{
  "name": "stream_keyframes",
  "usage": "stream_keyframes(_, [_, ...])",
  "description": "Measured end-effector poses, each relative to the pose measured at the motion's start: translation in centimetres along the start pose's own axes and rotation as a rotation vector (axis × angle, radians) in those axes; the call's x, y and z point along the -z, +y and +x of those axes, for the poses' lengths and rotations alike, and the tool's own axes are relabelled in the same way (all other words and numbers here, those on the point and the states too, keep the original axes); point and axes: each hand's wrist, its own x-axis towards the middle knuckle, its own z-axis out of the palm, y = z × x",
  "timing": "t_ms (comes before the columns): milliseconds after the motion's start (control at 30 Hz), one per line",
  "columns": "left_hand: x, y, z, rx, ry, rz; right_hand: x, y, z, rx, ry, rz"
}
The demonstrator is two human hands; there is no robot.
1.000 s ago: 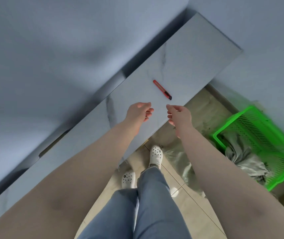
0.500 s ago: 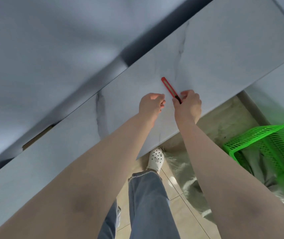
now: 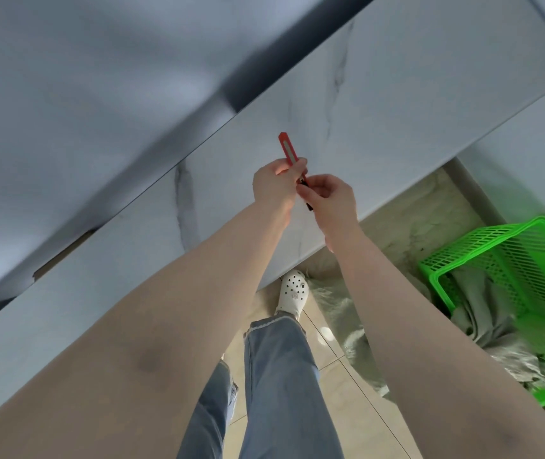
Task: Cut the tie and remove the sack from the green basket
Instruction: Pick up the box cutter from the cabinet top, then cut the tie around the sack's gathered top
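Observation:
A red utility knife (image 3: 288,150) is lifted off the white marble counter (image 3: 396,104), its red end pointing up and away. My left hand (image 3: 274,185) grips the knife's middle. My right hand (image 3: 330,200) pinches its dark lower end. The green basket (image 3: 509,266) stands on the floor at the right, and the grey-green sack (image 3: 482,313) lies bunched inside it. No tie is visible from here.
The counter's front edge runs diagonally above the tiled floor (image 3: 347,392). A pale cloth or mat (image 3: 340,313) lies on the floor between my white shoe (image 3: 292,291) and the basket. A grey wall fills the upper left.
My right hand picked the knife up from the counter, and my left hand came in and took hold of its middle. The view shifted closer to the counter.

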Motion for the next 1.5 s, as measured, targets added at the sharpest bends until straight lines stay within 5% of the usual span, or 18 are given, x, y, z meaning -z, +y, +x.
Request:
stream_keyframes(233, [4.5, 0.3, -4.9, -0.027, -0.148, -0.046, 0.4, -1.5, -7.0, 0.021, -0.113, 0.123])
stream_keyframes(833, [15.7, -7.1, -25.3, -0.244, -0.523, 0.139, -2.7, 4.4, -33.2, 0.064, 0.329, 0.395])
stream_keyframes(1267, [3.6, -21.6, -36.9, -0.246, -0.703, 0.401, 10.0, 18.6, -41.6, 0.018, 0.633, 0.614])
stream_keyframes(1500, [-7.0, -33.1, -41.6, -0.148, -0.716, 0.470, 21.4, 29.7, -42.7, -0.048, 0.650, 0.634])
